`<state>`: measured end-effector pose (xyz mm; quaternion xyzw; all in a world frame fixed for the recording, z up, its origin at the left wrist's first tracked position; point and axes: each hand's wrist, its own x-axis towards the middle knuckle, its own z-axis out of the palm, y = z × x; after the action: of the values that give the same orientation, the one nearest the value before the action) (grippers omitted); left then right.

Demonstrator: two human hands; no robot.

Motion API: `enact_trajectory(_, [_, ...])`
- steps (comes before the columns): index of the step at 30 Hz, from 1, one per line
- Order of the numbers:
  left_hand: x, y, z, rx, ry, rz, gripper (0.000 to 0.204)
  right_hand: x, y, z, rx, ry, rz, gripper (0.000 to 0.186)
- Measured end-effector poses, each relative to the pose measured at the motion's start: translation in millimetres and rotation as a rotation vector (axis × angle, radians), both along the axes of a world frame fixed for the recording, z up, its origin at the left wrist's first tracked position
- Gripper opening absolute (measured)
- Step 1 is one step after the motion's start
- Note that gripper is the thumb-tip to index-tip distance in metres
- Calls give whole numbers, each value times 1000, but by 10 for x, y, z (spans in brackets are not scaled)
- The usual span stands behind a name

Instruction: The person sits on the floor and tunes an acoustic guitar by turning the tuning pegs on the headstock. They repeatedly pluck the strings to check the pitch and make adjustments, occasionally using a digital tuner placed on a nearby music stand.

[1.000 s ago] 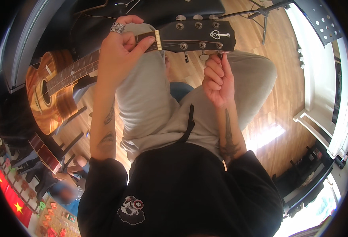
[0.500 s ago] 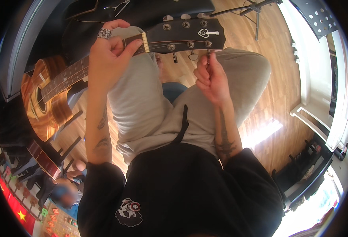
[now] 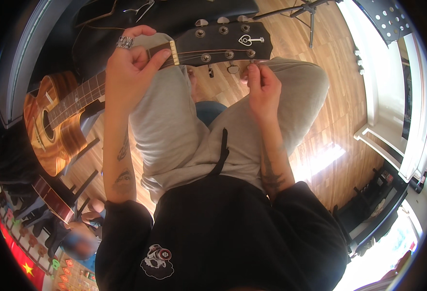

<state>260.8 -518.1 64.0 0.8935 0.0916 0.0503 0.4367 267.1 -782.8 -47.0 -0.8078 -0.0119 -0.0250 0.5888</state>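
- Layout, as I view it remotely: the guitar (image 3: 88,92) slants from the left rim toward the upper middle, its body at far left, its neck passing beneath the left hand (image 3: 135,68).
- Upper edge: the dark headstock (image 3: 218,41) lies over the thighs and ends above the right knee; a black padded surface (image 3: 189,12) lies beyond it.
- Right side: I read room for outward movement over the wooden floor (image 3: 342,92), which stretches from the right knee to the white wall unit (image 3: 374,97). The tripod stand (image 3: 310,22) bounds the upper right, well apart from both hands.
- Left hand, pose: back upward, ringed finger extended, thumb laid along the neck just beside the pale nut (image 3: 174,52). It touches the neck; whether it grips neck or strings, I cannot tell.
- Right hand (image 3: 263,86), pose: raised from below, thumb uppermost, fingers curled. Thumb and finger pinch the end tuning peg (image 3: 251,53) on the near edge; its button is hidden by the fingertips.
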Motion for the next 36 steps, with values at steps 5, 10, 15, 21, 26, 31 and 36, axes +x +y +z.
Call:
enact_trajectory(5, [14,111,-24,-125,48,-61,38,-9,-11,9,202,248,87,56])
enact_trajectory(10, [16,190,-36,-230,74,-117,39,-34,-42,132,1273,846,368,49])
enact_trajectory(15, [22,133,-3,-150,45,-119,39,-31,-22,180,1548,907,253,48])
enact_trajectory(21, [9,139,-35,-78,27,-93,25,-32,90,27,97,123,82,47])
enact_trajectory(26, [30,148,-17,-18,38,-79,26,5,-34,50,1257,779,236,48])
enact_trajectory(31, [30,138,-24,-2,32,-79,23,-10,37,102,1031,676,48,48])
enact_trajectory(36, [23,83,-12,16,8,-74,21,5,-21,-155,-119,-86,-25,53])
